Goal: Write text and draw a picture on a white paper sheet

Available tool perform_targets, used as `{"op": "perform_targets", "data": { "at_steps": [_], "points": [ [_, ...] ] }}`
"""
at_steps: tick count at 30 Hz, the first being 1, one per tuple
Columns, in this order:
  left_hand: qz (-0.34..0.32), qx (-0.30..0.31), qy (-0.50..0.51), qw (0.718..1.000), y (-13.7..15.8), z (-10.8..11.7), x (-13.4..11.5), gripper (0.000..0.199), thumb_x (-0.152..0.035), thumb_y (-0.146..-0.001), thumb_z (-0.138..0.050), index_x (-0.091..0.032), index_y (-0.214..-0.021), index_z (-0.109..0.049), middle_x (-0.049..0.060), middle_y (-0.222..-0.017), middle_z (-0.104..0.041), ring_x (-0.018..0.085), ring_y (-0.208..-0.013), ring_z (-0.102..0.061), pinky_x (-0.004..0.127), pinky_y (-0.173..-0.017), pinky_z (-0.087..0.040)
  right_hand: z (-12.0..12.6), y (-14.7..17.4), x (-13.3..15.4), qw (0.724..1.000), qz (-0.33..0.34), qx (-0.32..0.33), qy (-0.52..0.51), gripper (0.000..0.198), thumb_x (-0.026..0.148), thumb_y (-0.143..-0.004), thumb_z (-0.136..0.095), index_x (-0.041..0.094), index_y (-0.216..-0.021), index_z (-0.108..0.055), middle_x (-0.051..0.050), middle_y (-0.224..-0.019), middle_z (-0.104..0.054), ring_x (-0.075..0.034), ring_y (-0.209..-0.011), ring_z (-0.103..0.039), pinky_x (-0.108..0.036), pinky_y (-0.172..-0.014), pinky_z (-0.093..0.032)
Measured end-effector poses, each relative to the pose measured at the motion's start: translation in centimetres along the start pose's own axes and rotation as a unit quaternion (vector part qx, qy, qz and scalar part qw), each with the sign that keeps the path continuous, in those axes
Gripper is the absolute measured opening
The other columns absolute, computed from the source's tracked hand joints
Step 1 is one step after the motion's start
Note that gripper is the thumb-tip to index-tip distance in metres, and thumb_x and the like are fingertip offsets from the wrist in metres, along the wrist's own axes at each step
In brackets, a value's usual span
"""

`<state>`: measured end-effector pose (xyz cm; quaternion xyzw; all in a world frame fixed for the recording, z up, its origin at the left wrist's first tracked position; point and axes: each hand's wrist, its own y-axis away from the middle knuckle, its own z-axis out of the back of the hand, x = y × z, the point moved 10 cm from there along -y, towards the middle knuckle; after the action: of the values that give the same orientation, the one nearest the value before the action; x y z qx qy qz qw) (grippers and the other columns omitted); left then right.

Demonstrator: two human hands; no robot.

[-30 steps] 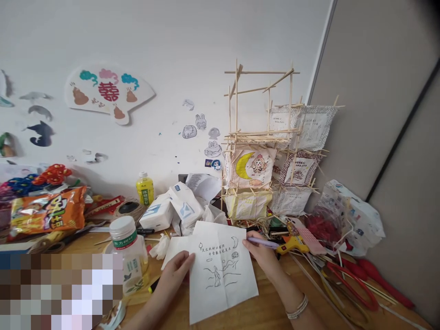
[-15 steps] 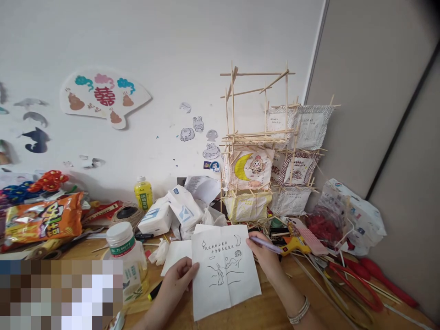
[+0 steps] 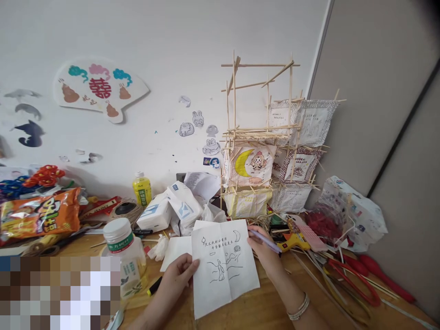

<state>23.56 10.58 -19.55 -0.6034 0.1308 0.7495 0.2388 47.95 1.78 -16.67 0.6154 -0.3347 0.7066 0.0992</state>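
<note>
Nearest, on a wooden table point(image 3: 240, 316), a person's two bare hands stand apart with a sheet of paper point(image 3: 225, 268) between them. The left hand point(image 3: 177, 277) pinches its left edge about midway; the right hand point(image 3: 264, 251) is higher up, fingertips at the right edge near the top corner, also gripping a purple pen point(image 3: 264, 240). Both hands are at the sheet, so neither is nearer. Its long axis runs away from the person, the top pointing at the wall, its line drawing and handwriting upright to the viewer. The pen slants from the fingertips rightward and back toward the person; which end writes, I cannot tell. Beyond stands a stick frame point(image 3: 252, 188) hung with drawn panels, before a white wall point(image 3: 165, 41).
</note>
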Motion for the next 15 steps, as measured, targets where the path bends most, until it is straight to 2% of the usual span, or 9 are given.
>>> {"op": "perform_targets", "data": {
  "at_steps": [9, 15],
  "points": [
    [0.006, -0.003, -0.017, 1.000, -0.02, 0.19, -0.17, 0.049, -0.066, -0.065, -0.054, -0.022, -0.053, -0.035, -0.006, -0.043, -0.041, 0.012, -0.043, -0.039, 0.023, -0.045, -0.027, 0.42, 0.05, 0.02, 0.999, -0.022, -0.016, -0.018, 0.028, 0.025, -0.068, -0.062, 0.018, -0.095, -0.059, -0.007, -0.089, -0.068, -0.025, -0.085, -0.064, -0.037, -0.077, -0.049],
    [0.014, 0.003, -0.025, 1.000, -0.20, 0.14, 0.03, 0.048, -0.067, -0.064, -0.052, -0.023, -0.054, -0.035, -0.006, -0.043, -0.042, 0.013, -0.044, -0.039, 0.024, -0.047, -0.027, 0.74, 0.16, 0.80, 0.999, -0.013, -0.027, -0.009, 0.028, 0.026, -0.067, -0.064, 0.018, -0.093, -0.060, -0.007, -0.088, -0.069, -0.025, -0.085, -0.064, -0.036, -0.076, -0.050]
  ]
}}
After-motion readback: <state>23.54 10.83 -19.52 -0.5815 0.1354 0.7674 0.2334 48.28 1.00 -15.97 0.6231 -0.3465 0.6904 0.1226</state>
